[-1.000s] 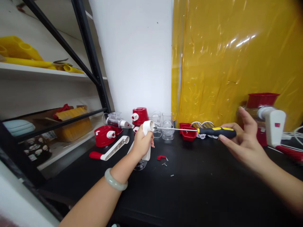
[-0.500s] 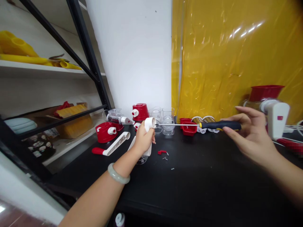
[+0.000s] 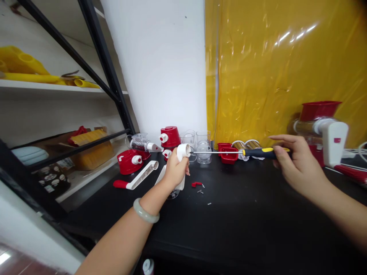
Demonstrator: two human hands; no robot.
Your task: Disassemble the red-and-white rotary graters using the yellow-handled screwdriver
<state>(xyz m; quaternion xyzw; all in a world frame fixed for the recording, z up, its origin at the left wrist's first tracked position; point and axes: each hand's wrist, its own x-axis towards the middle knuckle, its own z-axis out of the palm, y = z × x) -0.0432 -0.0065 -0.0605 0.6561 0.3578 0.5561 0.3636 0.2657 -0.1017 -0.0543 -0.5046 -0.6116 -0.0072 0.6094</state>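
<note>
My left hand (image 3: 175, 170) is closed round a white plastic part with a round hollow end (image 3: 183, 151), raised above the black table. In my right hand (image 3: 298, 160) is the black and yellow handle of a screwdriver (image 3: 259, 152), pinched between thumb and fingers. The screwdriver lies level, its long shaft pointing left and its tip at the opening of the white part. Whether the tip sits on a screw inside cannot be made out. Below, on the table, are a small red piece (image 3: 196, 184) and several small screws (image 3: 200, 191).
Left of my left hand lie a white crank with a red handle (image 3: 137, 178) and a red base (image 3: 129, 162). Behind stand clear cups (image 3: 203, 149), red trays (image 3: 229, 156) and grater drums (image 3: 252, 144). An assembled red and white grater (image 3: 334, 133) stands right, a shelf rack (image 3: 114, 88) left.
My right fingers have closed in on the screwdriver handle from a looser, more spread pose. The handle has turned, showing more yellow. My left hand still holds the white part.
</note>
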